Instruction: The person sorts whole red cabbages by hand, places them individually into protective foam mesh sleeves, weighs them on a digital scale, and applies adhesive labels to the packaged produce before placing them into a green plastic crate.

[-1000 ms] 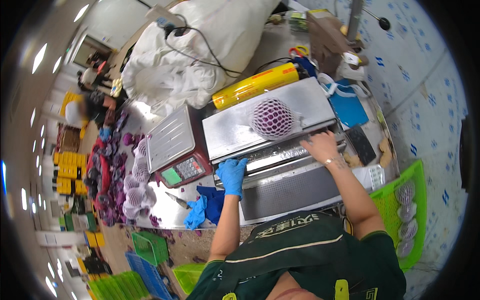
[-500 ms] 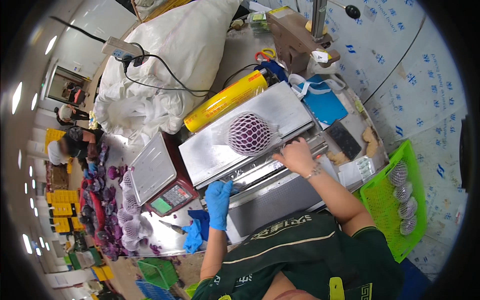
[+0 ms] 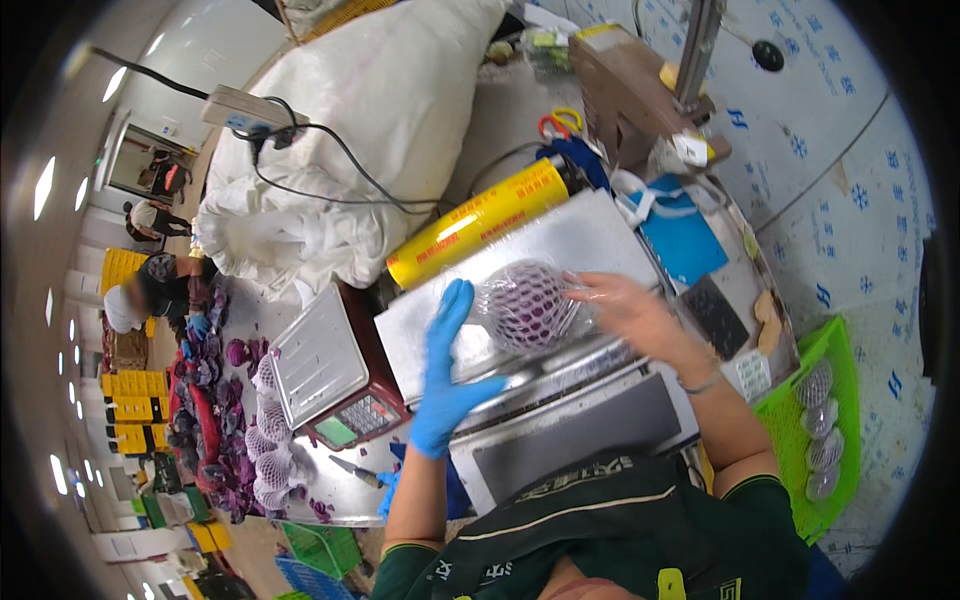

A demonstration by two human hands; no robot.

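While netted ball (image 3: 528, 308) between hands (image 3: 440, 385) (image 3: 642, 318), others (image 3: 820, 416) in basket (image 3: 848, 430)

We work in what looks like a produce packing room: film roll (image 3: 480, 222) beyond our gloved fingers (image 3: 452, 303), scale (image 3: 322, 355) left of them, netted cabbages (image 3: 272, 425) farther left, green crate (image 3: 848, 435) right of our bare fingers (image 3: 592, 288).
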